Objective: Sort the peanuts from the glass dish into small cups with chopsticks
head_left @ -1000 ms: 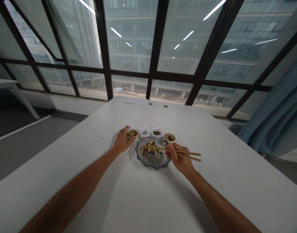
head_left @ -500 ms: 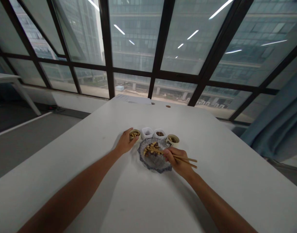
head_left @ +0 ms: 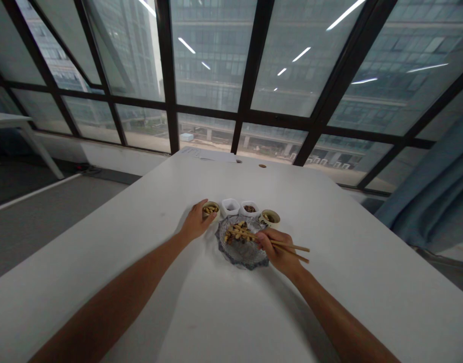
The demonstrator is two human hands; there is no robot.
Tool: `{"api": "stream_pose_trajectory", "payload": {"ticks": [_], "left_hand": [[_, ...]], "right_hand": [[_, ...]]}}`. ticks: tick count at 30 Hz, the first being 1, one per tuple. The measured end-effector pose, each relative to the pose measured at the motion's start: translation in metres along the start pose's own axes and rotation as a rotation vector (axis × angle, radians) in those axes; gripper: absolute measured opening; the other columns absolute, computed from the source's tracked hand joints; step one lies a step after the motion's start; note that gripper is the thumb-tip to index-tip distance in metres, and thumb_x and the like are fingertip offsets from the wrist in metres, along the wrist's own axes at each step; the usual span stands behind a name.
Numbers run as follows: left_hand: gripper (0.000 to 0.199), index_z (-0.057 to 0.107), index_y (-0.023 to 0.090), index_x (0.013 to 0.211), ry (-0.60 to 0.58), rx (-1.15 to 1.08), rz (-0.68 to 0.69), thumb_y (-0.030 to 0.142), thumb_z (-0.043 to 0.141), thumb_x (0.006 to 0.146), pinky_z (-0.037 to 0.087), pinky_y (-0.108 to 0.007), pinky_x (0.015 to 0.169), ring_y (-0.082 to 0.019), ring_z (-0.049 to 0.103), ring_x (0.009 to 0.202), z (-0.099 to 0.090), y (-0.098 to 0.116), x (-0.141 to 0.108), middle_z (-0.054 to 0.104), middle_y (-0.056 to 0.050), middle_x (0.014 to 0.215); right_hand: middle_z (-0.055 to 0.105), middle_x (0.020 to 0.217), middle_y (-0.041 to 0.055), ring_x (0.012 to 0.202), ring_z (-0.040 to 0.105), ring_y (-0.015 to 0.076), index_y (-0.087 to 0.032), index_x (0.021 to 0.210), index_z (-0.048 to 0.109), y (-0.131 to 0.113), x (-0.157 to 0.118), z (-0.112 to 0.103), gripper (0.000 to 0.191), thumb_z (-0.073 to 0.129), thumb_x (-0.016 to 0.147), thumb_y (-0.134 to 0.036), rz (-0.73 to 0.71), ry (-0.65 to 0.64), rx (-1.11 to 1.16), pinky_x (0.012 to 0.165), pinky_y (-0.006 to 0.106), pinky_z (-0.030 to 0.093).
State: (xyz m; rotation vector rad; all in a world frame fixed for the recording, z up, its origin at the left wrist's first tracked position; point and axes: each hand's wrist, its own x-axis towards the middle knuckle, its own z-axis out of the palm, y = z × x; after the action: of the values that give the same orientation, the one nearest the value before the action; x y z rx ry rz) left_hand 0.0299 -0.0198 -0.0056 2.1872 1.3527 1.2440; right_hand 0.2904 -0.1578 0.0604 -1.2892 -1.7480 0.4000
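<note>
My right hand (head_left: 279, 248) grips a pair of wooden chopsticks (head_left: 295, 248), their tips among the nuts (head_left: 237, 231) heaped in a grey glass bowl (head_left: 246, 259) with a scalloped rim. Whether a nut is pinched between the tips I cannot tell. My left hand (head_left: 195, 222) is wrapped round a small yellowish cup (head_left: 212, 214) of peanut-like pieces, left of the bowl. Behind the bowl stand two white dishes: the left dish (head_left: 230, 206) shows a little dark content, the right dish (head_left: 250, 207) small brown pieces. A second yellowish cup (head_left: 270, 218) stands at the right with a few pieces inside.
All of this stands on a white table (head_left: 201, 312). Sheets of paper (head_left: 216, 156) lie at its far edge near two round holes. Beyond are dark-framed windows, with a blue curtain (head_left: 431, 186) at the right and another white table (head_left: 12, 120) at the left.
The chopsticks have shifted very slightly in my right hand, their tips still among the nuts. My left hand stays on the cup.
</note>
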Motion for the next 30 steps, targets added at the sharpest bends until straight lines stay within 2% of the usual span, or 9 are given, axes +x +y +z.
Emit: {"api": "stream_pose_trajectory", "payload": {"ticks": [6, 21, 27, 30], "left_hand": [[0.057, 0.05, 0.018, 0.133, 0.012, -0.006, 0.003, 0.051, 0.056, 0.088, 0.046, -0.048, 0.107, -0.03, 0.057, 0.123, 0.0, 0.002, -0.001, 0.061, -0.015, 0.132], [0.059, 0.049, 0.015, 0.133, 0.002, -0.031, -0.009, 0.051, 0.056, 0.087, 0.045, -0.049, 0.107, -0.03, 0.057, 0.123, -0.001, 0.002, 0.0, 0.06, -0.017, 0.133], [0.062, 0.045, 0.015, 0.135, -0.022, -0.09, -0.016, 0.051, 0.058, 0.087, 0.047, -0.049, 0.105, -0.028, 0.059, 0.12, 0.0, 0.0, -0.001, 0.06, -0.018, 0.132], [0.066, 0.044, 0.016, 0.136, -0.023, -0.097, 0.001, 0.049, 0.064, 0.083, 0.047, -0.05, 0.104, -0.029, 0.059, 0.121, 0.002, -0.003, -0.002, 0.059, -0.017, 0.133]], "right_hand": [[0.068, 0.058, 0.0046, 0.049, 0.062, 0.0175, -0.021, 0.067, 0.068, 0.006, -0.001, 0.003, 0.045, 0.055, 0.092, -0.055, 0.1, 0.021, 0.112, 0.047, 0.027, 0.049], [0.067, 0.056, 0.0048, 0.044, 0.06, 0.0164, -0.02, 0.066, 0.066, 0.008, -0.004, 0.01, 0.049, 0.056, 0.089, -0.062, 0.191, 0.095, 0.232, 0.041, 0.026, 0.047], [0.063, 0.05, 0.0015, 0.036, 0.055, 0.0153, -0.02, 0.068, 0.059, 0.01, 0.005, 0.002, 0.052, 0.06, 0.08, -0.071, 0.365, 0.322, 0.537, 0.032, 0.025, 0.042], [0.059, 0.046, -0.0005, 0.032, 0.051, 0.0141, -0.022, 0.068, 0.053, 0.021, 0.01, -0.007, 0.049, 0.062, 0.078, -0.069, 0.457, 0.354, 0.7, 0.028, 0.025, 0.037]]}}
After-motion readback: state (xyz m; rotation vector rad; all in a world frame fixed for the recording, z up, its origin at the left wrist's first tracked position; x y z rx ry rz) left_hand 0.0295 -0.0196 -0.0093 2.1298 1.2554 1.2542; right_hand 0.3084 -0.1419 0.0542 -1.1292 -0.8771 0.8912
